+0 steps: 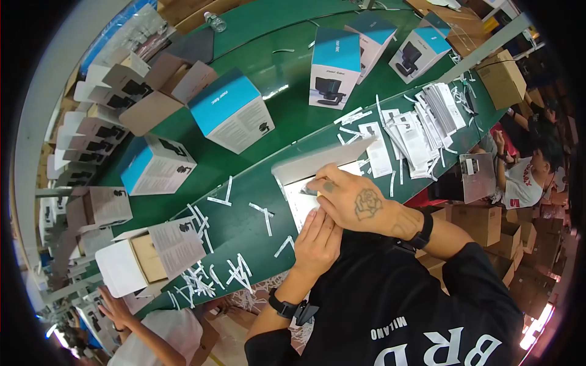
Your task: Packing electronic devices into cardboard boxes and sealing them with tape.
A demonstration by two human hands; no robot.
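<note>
An opened white carton (295,210) stands on the table edge right in front of me, its flap (323,158) raised on the far side. My left hand (318,241) rests on the carton's near part, fingers stretched out side by side. Over the opening, my right hand (360,201) bends its fingers and thumb together, close to my left fingertips. A small greyish piece shows at those fingers; what it is I cannot make out. The right hand hides much of the carton's inside.
Blue-topped boxes (229,110) stand across the green table (268,131). Printed white sheets (415,140) are piled at right, with paper strips (241,271) scattered about. An open box (131,262) is at left, beside a co-worker's hand (116,308). Another person (522,168) sits at right among brown cartons.
</note>
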